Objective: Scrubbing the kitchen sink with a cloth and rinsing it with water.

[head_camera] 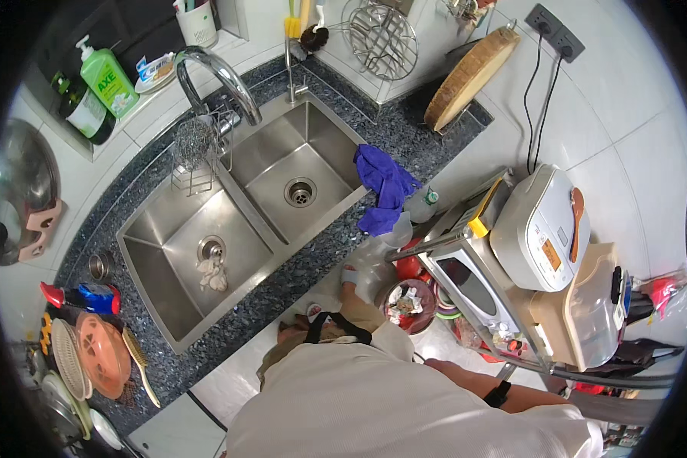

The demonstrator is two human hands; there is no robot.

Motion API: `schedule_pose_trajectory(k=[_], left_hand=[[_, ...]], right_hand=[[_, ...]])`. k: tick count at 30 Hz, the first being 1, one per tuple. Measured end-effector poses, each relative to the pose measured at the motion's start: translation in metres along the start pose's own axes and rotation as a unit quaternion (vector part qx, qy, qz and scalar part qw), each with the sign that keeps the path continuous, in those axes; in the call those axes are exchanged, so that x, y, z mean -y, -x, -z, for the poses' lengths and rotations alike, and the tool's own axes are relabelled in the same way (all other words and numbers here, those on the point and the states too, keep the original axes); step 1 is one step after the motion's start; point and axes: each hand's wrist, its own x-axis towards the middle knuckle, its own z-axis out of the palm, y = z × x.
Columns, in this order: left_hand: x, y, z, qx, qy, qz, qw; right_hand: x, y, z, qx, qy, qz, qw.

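Note:
My right hand hangs at my side against the white shirt, beyond a black wristband. Its fingers are hidden by the shirt, so whether it holds anything cannot be told. My left hand is out of view. Before me is a double stainless steel sink. A crumpled pale wet clump lies by the drain of the left basin. The right basin shows a bare drain strainer. Over the divider arches a chrome faucet, beside a wire rack holding a steel wool scourer.
A purple cloth drapes over the dark granite counter edge. Left stand an orange plastic basket, a brush and a blue bottle with red ends. Right are a rice cooker, a microwave and a waste bin.

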Motion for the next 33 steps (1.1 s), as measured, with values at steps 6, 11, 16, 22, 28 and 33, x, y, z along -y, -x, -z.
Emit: schedule_pose_trajectory(k=[6,11,16,22,28,33], left_hand=[[-0.009,0.002,0.017,-0.027,-0.034,-0.011,0.999],[-0.011,0.0,0.028,-0.034,-0.058,-0.021,0.998],[-0.021,-0.003,0.047,-0.042,-0.089,-0.031,0.995],[-0.038,0.005,0.06,-0.064,-0.125,-0.044,0.989],[-0.077,0.007,0.075,-0.08,-0.168,-0.045,0.981],[-0.102,0.008,0.089,-0.098,-0.188,-0.021,0.977]], right_hand=[[0.052,0.017,-0.007,-0.042,0.167,0.2,0.965],[0.06,0.012,-0.005,-0.036,0.116,0.148,0.981],[0.067,0.001,0.015,0.064,0.165,0.161,0.971],[0.19,-0.046,0.101,-0.015,0.291,0.275,0.916],[0.307,-0.117,0.132,-0.376,0.399,0.461,0.697],[0.314,-0.179,0.119,-0.429,0.419,0.477,0.643]])
